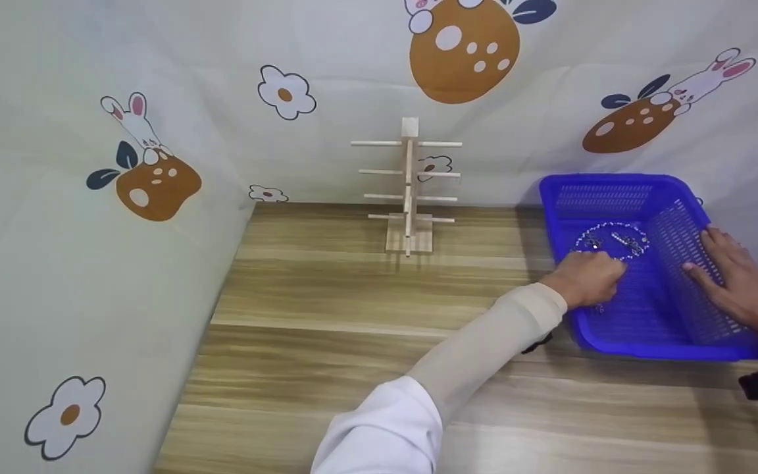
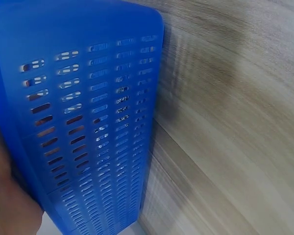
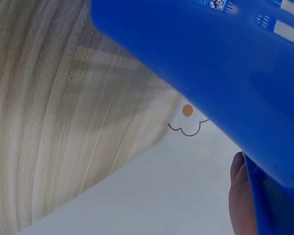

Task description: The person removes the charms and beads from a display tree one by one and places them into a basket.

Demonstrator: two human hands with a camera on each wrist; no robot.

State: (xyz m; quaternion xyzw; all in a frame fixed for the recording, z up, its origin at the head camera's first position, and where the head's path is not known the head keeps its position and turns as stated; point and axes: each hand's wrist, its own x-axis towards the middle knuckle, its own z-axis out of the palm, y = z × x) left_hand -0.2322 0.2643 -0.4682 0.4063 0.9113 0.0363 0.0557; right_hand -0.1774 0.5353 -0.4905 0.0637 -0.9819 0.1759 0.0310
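Blue plastic, slotted all over, the basket point(image 1: 616, 197) stood near the tabletop's point(image 1: 353, 309) far right corner and held a beaded bracelet point(image 1: 612, 238) with small metal pieces lying on its floor toward the far wall. The left hand point(image 1: 586, 280) reached over the basket's near left rim with fingers curled down just beside the bracelet, though whether that grip pinched anything could not be told. The right hand point(image 1: 734, 283) lay with straight, relaxed fingers against the right wall, while a wooden rack point(image 1: 409, 191) stood at the far edge.

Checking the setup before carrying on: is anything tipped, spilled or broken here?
Nothing stands out. The wooden rack stands upright, and the beaded chain lies inside the blue basket, which sits flat on the table.
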